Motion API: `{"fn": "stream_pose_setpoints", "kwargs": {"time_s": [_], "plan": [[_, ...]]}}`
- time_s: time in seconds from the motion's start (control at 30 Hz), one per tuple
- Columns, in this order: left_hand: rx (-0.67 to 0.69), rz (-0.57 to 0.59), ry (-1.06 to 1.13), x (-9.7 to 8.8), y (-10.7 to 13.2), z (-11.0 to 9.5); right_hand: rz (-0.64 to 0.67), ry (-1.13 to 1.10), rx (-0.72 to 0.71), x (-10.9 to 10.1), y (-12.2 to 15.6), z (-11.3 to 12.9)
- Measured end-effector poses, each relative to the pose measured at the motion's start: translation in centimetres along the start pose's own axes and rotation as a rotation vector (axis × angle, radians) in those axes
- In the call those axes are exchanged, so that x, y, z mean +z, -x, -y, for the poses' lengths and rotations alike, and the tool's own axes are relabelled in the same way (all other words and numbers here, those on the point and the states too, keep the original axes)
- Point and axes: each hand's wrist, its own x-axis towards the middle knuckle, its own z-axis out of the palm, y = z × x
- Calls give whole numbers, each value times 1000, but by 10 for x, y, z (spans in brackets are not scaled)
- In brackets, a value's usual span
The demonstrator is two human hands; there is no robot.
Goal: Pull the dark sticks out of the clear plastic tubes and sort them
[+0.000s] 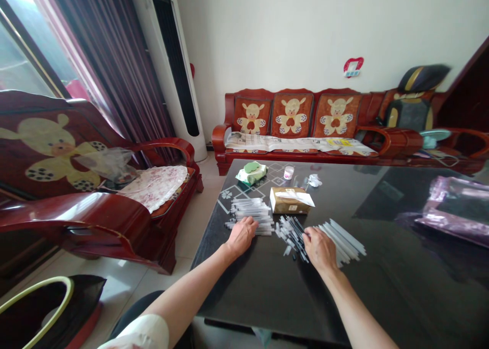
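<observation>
head view: on a dark, glossy table [267, 288], three bunches of thin sticks lie side by side near the person. the left hand [241, 234], palm down with fingers bent, rests on the near edge of the left bunch [250, 210], which is whitish and translucent; whether it grips any stick cannot be told. the right hand [320, 246] is half curled, its fingertips at the right edge of the middle bunch [296, 232], a jumble of black and pale pieces; its grip is hidden too. just beyond that hand, the right bunch [349, 239] of pale sticks lies aslant. behind the middle bunch sits a tissue pack [291, 201], with a green-lidded wipes pack [252, 172], a small cup [289, 172] and a crumpled tissue [315, 180] farther back.
</observation>
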Motion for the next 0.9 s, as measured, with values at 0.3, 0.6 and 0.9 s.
{"fn": "stream_pose_setpoints", "kwargs": {"time_s": [0.3,0.6,0.9], "plan": [[21,58,-140,7,2,0,-17,-98,-37,4,6,12],[-151,-214,544,-20,-15,-12,291,-897,91,6,17,54],[-333,-178,1331,-8,-8,-14,634,-1545,358,2,27,81]]}}
